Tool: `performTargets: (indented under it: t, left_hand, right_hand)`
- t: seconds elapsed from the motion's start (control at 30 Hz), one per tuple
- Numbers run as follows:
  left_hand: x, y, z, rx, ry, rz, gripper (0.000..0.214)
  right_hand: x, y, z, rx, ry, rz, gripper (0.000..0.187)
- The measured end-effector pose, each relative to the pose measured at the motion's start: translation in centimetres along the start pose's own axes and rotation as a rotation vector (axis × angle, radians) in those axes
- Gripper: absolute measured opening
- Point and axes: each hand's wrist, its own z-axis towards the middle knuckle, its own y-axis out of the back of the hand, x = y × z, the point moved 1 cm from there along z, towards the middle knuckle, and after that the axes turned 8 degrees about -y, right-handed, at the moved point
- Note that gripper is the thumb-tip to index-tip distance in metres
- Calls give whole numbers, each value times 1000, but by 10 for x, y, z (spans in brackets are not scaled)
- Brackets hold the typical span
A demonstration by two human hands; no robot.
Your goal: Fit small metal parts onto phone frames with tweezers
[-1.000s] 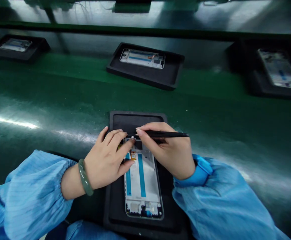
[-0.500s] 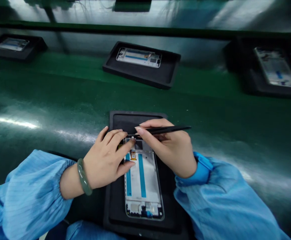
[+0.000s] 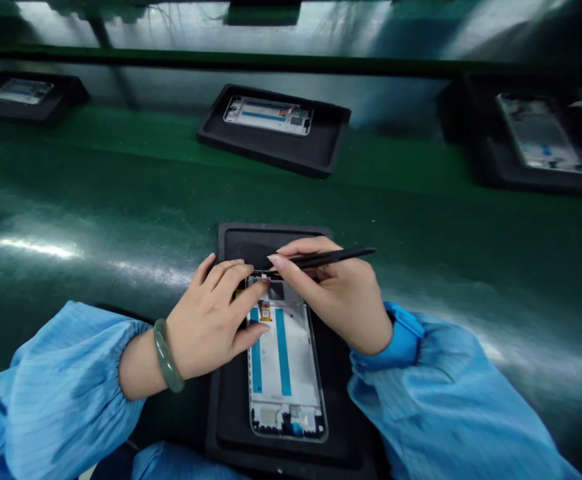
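A phone frame (image 3: 285,373) with two blue strips lies in a black tray (image 3: 231,427) right in front of me on the green belt. My left hand (image 3: 211,323) rests on the frame's upper left corner, fingers curled, forefinger pressing at its top edge. My right hand (image 3: 343,300) pinches black tweezers (image 3: 328,257), their tip at the frame's top edge beside my left forefinger. A green bangle (image 3: 165,357) circles my left wrist. Both arms wear blue sleeves.
The green conveyor belt (image 3: 95,193) carries three more black trays with phone frames: one at far left (image 3: 65,100), one at centre back (image 3: 315,150) and one at far right (image 3: 491,167). A dark rail runs along the belt's far side.
The trays at the back have slid to the left on the belt. The rear end of the tweezers has tipped up a little; both hands stay at the frame's top edge.
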Motion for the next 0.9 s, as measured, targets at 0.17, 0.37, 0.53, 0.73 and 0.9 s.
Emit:
performTargets:
  t: [0.17, 0.37, 0.53, 0.73, 0.9]
  left_hand:
    - [0, 0, 0, -3, -8, -3, 44]
    - [1, 0, -1, -2, -12, -3, 44]
    - [0, 0, -1, -2, -12, -1, 44]
    - [-1, 2, -1, -4, -13, 0, 45]
    - [-1, 2, -2, 2, -13, -2, 47]
  right_hand:
    - [0, -1, -1, 25, 38, -16, 8]
    - [0, 0, -1, -6, 28, -16, 5]
    - [1, 2, 0, 28, 56, -37, 2]
    - [1, 3, -1, 7, 55, -28, 4]
    - [0, 6, -4, -139, 36, -13, 5]
